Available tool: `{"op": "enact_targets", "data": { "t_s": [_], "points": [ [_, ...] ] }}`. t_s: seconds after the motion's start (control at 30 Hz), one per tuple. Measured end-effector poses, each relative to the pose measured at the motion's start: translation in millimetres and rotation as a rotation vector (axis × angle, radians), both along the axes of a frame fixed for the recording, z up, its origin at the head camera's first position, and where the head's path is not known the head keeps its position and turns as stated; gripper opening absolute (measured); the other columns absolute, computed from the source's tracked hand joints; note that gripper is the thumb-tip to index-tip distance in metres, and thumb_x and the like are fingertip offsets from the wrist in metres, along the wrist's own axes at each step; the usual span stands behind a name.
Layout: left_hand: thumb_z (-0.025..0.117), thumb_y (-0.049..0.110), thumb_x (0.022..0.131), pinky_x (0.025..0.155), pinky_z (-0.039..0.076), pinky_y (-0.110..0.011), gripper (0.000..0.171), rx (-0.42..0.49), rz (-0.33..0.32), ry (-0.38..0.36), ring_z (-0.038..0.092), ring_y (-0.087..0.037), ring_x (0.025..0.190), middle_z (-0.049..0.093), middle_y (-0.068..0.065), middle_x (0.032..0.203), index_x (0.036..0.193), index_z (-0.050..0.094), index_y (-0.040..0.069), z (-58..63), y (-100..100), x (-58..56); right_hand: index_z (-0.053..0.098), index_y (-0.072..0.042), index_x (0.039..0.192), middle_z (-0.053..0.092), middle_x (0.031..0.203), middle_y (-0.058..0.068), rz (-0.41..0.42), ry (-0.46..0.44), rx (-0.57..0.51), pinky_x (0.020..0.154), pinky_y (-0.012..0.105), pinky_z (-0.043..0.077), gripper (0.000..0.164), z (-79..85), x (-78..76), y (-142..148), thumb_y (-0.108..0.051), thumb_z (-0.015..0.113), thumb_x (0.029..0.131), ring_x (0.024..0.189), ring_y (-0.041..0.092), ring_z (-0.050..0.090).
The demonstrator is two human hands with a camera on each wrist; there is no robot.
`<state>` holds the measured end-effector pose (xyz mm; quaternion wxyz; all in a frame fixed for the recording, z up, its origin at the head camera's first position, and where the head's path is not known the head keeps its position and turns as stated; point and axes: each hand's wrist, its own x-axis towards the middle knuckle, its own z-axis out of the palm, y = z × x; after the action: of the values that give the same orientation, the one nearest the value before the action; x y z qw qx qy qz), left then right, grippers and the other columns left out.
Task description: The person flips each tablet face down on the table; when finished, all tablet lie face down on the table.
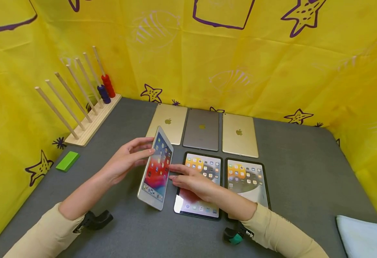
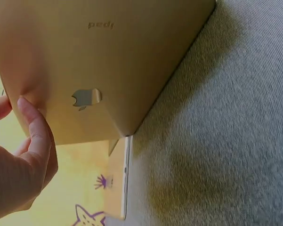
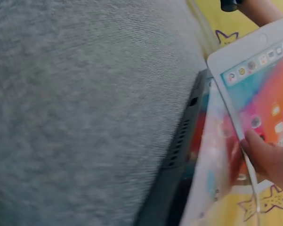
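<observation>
A white-bezelled tablet [image 1: 157, 168] with a lit home screen stands tilted up on edge, its screen turned right. My left hand [image 1: 123, 159] pinches its left long edge, thumb towards the screen and fingers behind. The left wrist view shows the gold back [image 2: 117, 52] with an apple logo. My right hand [image 1: 196, 182] reaches over a dark-framed tablet [image 1: 201, 209], its extended fingers touching the right edge of the raised tablet. Beside that lies another dark-framed tablet [image 1: 251, 179], screen lit, partly covered by my right forearm.
Behind, three tablets lie face down: gold [image 1: 175, 123], grey [image 1: 202, 129] and gold [image 1: 240, 143]. A wooden peg rack [image 1: 89, 129] with red and blue beads stands back left, near a green block [image 1: 67, 161]. A light blue cloth [image 1: 366, 236] lies front right. Yellow fabric surrounds the grey table.
</observation>
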<state>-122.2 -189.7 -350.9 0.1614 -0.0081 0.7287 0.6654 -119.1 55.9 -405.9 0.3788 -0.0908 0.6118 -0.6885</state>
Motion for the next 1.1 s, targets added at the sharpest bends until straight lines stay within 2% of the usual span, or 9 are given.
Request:
{"op": "enact_targets", "data": {
  "t_s": [0.1,0.2,0.3,0.47,0.73,1.1],
  "points": [
    [0.066,0.028,0.095,0.090,0.051,-0.030,0.060,0.002,0.013,0.001,0.053,-0.026,0.112,0.046,-0.018,0.136,0.144,0.042,0.005,-0.2,4.9,-1.3,0.047,-0.009,0.143,0.045,0.145,0.012,0.014,0.065,0.046,0.104,0.044,0.043,0.047,6.0,-0.7,0.5,-0.018,0.056,0.099,0.126,0.033,0.051],
    [0.065,0.028,0.095,0.090,0.051,-0.028,0.060,0.007,0.014,-0.009,0.053,-0.025,0.113,0.046,-0.017,0.137,0.144,0.041,0.004,-0.2,8.6,-2.5,0.051,-0.014,0.140,0.050,0.141,0.012,-0.006,0.108,0.053,0.102,0.049,0.044,0.045,14.5,-1.4,-0.8,-0.026,0.060,0.098,0.122,0.034,0.055],
    [0.065,0.028,0.095,0.090,0.051,-0.029,0.060,0.014,0.009,-0.016,0.051,-0.026,0.116,0.045,-0.017,0.139,0.144,0.041,0.004,0.4,12.5,-3.2,0.053,-0.016,0.137,0.053,0.137,0.013,-0.050,0.150,0.026,0.100,0.051,0.045,0.044,22.7,-1.9,-3.6,-0.027,0.063,0.096,0.119,0.032,0.057],
    [0.067,0.026,0.094,0.091,0.051,-0.031,0.059,0.030,0.004,-0.014,0.051,-0.026,0.116,0.045,-0.016,0.136,0.143,0.042,0.004,0.6,20.8,-4.0,0.052,-0.012,0.136,0.055,0.134,0.018,-0.111,0.203,-0.054,0.097,0.052,0.047,0.044,32.1,-1.9,-8.7,-0.021,0.065,0.095,0.117,0.029,0.059],
    [0.067,0.020,0.093,0.090,0.053,-0.033,0.057,0.083,-0.011,-0.025,0.052,-0.027,0.116,0.047,-0.016,0.135,0.141,0.044,0.002,-1.4,30.6,-6.2,0.047,-0.008,0.136,0.057,0.128,0.015,-0.180,0.225,-0.106,0.092,0.047,0.051,0.049,39.2,-1.3,-12.4,-0.015,0.067,0.093,0.111,0.026,0.062],
    [0.066,0.023,0.094,0.094,0.051,-0.036,0.058,0.093,-0.041,-0.043,0.052,-0.029,0.118,0.045,-0.017,0.137,0.142,0.041,0.001,-2.8,35.8,-4.9,0.041,-0.006,0.138,0.050,0.132,0.018,-0.200,0.209,-0.117,0.089,0.041,0.054,0.054,40.4,-0.1,-14.2,-0.013,0.069,0.091,0.112,0.026,0.060]
  ]
}}
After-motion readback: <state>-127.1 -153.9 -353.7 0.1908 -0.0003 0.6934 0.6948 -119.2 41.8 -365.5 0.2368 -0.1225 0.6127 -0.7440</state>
